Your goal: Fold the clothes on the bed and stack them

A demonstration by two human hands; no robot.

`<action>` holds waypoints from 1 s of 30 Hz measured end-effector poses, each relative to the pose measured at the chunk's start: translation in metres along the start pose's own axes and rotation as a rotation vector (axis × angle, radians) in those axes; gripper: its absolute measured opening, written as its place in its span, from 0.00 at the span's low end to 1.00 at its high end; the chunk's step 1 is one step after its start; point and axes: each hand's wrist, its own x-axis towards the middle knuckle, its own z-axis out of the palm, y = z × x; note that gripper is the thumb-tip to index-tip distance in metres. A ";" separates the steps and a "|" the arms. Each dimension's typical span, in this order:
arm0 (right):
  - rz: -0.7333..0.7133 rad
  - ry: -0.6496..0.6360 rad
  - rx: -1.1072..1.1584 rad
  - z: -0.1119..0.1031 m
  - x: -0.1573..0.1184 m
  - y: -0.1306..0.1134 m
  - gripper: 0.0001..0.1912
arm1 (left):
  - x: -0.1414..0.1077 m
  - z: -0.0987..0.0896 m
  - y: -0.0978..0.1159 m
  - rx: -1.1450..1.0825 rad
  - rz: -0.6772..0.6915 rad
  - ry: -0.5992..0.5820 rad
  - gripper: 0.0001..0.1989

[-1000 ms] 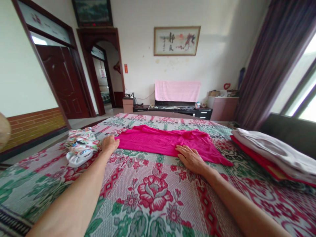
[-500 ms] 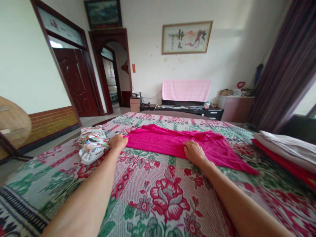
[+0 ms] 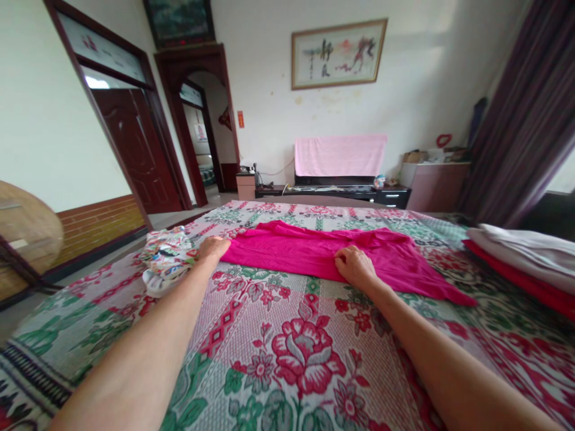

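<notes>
A bright pink garment lies in a long, folded strip across the flowered cover, with a pointed end trailing to the right. At its left end my left hand is closed, pinching the cloth's edge. Farther right, along the near edge, my right hand has its fingers curled onto the fabric and gripping it. Just left of my left hand sits a crumpled white cloth with a colourful print, partly hidden behind my wrist. What kind of garment the pink one is, I cannot tell.
A folded stack of grey and red cloths rests at the right edge of the cover. Beyond the far edge stands a low black cabinet, above which hangs a pink towel. A round wooden board leans at the left.
The view has tilted and shifted slightly. Both hands keep their hold on the pink garment, which lies almost the same, with its left end drawn a little to the left.
</notes>
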 end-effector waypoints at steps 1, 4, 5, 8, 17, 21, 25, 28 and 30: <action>0.011 0.004 0.013 0.001 0.001 0.001 0.12 | 0.002 -0.001 0.000 0.002 -0.013 -0.009 0.16; 0.039 0.032 0.047 0.003 0.003 0.003 0.13 | 0.006 -0.001 0.001 0.016 -0.069 -0.056 0.18; 0.044 0.044 0.055 0.003 0.004 0.003 0.13 | 0.005 0.000 0.001 0.013 -0.081 -0.060 0.18; 0.044 0.073 0.079 0.003 0.003 0.003 0.14 | 0.003 0.006 -0.002 -0.029 -0.095 -0.016 0.18; 0.063 0.111 0.098 0.000 0.001 0.000 0.14 | -0.011 0.011 -0.003 -0.104 -0.100 0.113 0.21; 0.054 0.059 0.058 -0.001 -0.001 -0.003 0.14 | -0.011 0.009 0.001 -0.050 -0.089 0.054 0.20; 0.078 0.058 0.039 -0.004 -0.004 -0.007 0.14 | -0.015 0.008 0.004 -0.018 -0.078 0.057 0.21; 0.045 0.148 0.050 -0.008 -0.006 -0.012 0.17 | -0.023 0.005 0.009 -0.026 -0.015 0.187 0.22; -0.054 0.182 0.089 -0.010 -0.007 -0.016 0.17 | -0.031 0.004 0.014 -0.006 0.084 0.259 0.20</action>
